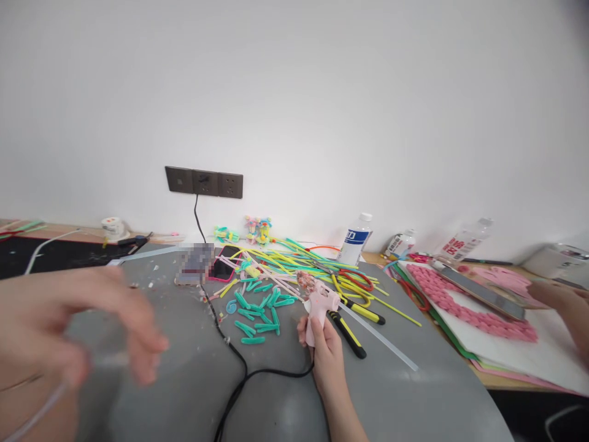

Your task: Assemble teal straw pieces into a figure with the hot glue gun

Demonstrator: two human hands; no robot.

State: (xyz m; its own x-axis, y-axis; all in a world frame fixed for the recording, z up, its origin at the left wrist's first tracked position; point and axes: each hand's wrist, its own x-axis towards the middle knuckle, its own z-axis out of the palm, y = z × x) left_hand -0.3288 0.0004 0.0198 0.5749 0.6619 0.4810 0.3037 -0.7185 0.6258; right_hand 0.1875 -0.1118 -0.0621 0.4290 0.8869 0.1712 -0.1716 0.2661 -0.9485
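Glue gun held over the grey surface, the right hand's grip closed around its handle: steadying it seems the step in hand. The left hand (blurred, fingers loosely curled) may hold something; I cannot tell. Any next move calls for fingers clear of the nozzle. Teal pieces lie nearby; sockets dot the white wall.

Bright, evenly lit white wall; left hand motion-blurred near the left edge of a gray table with faint glare
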